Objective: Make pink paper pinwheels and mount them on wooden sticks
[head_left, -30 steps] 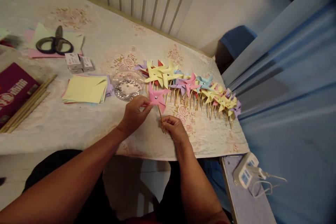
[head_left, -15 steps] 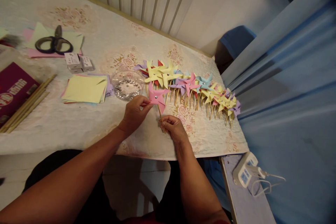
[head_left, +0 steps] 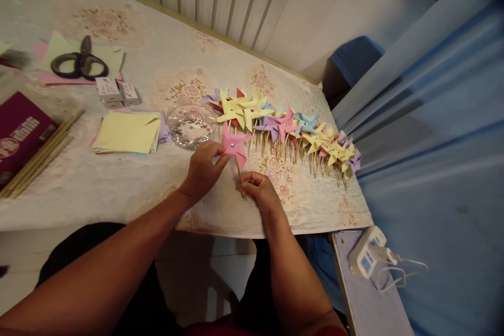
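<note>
A pink paper pinwheel on a thin wooden stick is held between my two hands, above the near part of the table. My left hand pinches the left edge of its blades. Lower down, my right hand grips the stick between thumb and fingers. A small silver fastener sits at the pinwheel's centre. Just beyond lies a long row of finished pinwheels in yellow, pink, purple, blue and red. Left of them is a clear round dish with small metal fasteners in it.
A stack of coloured paper squares lies left of the dish. Behind it are two small boxes and black scissors on more paper. Wooden sticks rest by a purple box. A power strip sits at the right.
Almost nothing differs. The pinwheel has shifted very slightly left with both hands still on it.
</note>
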A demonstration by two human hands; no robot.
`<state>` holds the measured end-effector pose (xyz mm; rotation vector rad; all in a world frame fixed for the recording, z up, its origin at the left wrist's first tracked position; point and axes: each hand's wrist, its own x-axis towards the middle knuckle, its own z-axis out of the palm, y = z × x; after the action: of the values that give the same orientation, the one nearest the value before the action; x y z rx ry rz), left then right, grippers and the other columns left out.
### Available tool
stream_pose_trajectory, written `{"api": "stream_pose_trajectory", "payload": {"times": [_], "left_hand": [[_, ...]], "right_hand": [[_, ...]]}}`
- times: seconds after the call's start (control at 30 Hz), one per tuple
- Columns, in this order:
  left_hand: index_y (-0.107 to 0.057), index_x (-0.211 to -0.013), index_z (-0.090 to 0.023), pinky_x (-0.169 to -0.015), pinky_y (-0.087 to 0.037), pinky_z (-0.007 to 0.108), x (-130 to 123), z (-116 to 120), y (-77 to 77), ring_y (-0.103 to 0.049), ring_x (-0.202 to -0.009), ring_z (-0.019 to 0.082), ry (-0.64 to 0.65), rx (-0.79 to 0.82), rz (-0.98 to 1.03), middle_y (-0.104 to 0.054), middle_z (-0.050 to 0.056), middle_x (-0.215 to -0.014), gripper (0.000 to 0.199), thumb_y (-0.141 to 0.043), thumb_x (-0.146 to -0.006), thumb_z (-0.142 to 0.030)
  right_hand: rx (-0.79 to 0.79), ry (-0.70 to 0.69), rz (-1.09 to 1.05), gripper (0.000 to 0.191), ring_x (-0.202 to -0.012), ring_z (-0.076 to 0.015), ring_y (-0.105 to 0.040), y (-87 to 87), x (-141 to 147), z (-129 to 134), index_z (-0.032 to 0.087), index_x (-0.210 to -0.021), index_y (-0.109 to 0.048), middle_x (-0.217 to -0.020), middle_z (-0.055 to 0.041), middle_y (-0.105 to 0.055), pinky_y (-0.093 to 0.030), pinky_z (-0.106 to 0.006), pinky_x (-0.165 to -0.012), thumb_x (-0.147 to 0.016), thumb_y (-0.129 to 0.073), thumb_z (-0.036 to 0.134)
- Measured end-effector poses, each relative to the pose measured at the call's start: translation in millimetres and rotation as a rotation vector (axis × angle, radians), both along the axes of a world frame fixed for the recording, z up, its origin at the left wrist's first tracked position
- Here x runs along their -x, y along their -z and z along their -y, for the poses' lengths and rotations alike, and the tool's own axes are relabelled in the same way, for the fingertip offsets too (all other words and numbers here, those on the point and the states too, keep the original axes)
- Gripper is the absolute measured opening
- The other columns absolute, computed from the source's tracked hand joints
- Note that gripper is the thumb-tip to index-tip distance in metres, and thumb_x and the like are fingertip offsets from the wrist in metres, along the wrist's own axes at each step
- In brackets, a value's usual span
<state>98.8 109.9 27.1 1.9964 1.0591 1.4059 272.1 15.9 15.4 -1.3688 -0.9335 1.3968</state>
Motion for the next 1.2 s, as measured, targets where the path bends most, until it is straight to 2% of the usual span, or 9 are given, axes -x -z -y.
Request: {"api": "stream_pose_trajectory", "payload": {"times": [0.2, 0.47, 0.87, 1.0, 1.2], "left_hand": [[-0.052, -0.071, -0.022, -0.073, -0.045, 0.034, -1.4, 1.6, -0.8, -0.053, -0.074, 0.018, -0.015, 0.011, -0.011, -0.059, 0.002, -0.074, 0.019, -0.062, -0.086, -0.029], [-0.049, -0.070, -0.023, -0.071, -0.043, 0.034, -1.6, 2.5, 3.4, -0.052, -0.073, 0.019, -0.085, -0.030, -0.023, -0.056, 0.000, -0.072, 0.024, -0.070, -0.079, -0.030], [-0.041, -0.066, -0.024, -0.066, -0.040, 0.033, -4.6, 7.6, 1.3, -0.044, -0.066, 0.017, -0.145, -0.071, -0.060, -0.047, -0.001, -0.066, 0.026, -0.063, -0.079, -0.023], [-0.045, -0.069, -0.023, -0.068, -0.042, 0.033, -4.4, 8.0, 3.5, -0.048, -0.070, 0.018, -0.151, -0.056, -0.055, -0.052, 0.000, -0.069, 0.022, -0.064, -0.080, -0.024], [-0.054, -0.080, -0.022, -0.075, -0.049, 0.033, -0.4, 9.8, 4.0, -0.059, -0.081, 0.019, -0.076, -0.054, -0.003, -0.063, 0.003, -0.083, 0.016, -0.068, -0.083, -0.030]], "right_hand": [[0.005, -0.002, -0.002, 0.019, -0.052, -0.0090, -0.051, -0.5, 1.0, -0.6, 0.020, -0.078, -0.072, -0.063, 0.0025, -0.066, -0.038, -0.021, -0.050, -0.062, -0.077, 0.029], [0.006, -0.024, 0.009, 0.018, -0.055, -0.0091, -0.054, -1.9, 1.2, 0.0, 0.020, -0.079, -0.073, -0.065, 0.0020, -0.067, -0.039, -0.021, -0.052, -0.064, -0.076, 0.028], [-0.010, -0.053, 0.029, 0.015, -0.054, -0.0091, -0.053, -0.2, 1.7, -0.1, 0.020, -0.079, -0.073, -0.065, 0.0025, -0.067, -0.039, -0.022, -0.052, -0.066, -0.076, 0.028], [-0.011, -0.048, 0.023, 0.015, -0.055, -0.0089, -0.054, 0.4, 1.7, -0.3, 0.020, -0.080, -0.073, -0.066, 0.0022, -0.067, -0.039, -0.022, -0.053, -0.067, -0.076, 0.026], [-0.009, -0.027, 0.003, 0.017, -0.055, -0.0092, -0.054, 0.4, 1.3, -0.6, 0.019, -0.079, -0.072, -0.065, 0.0022, -0.067, -0.039, -0.021, -0.052, -0.065, -0.076, 0.027]]}}
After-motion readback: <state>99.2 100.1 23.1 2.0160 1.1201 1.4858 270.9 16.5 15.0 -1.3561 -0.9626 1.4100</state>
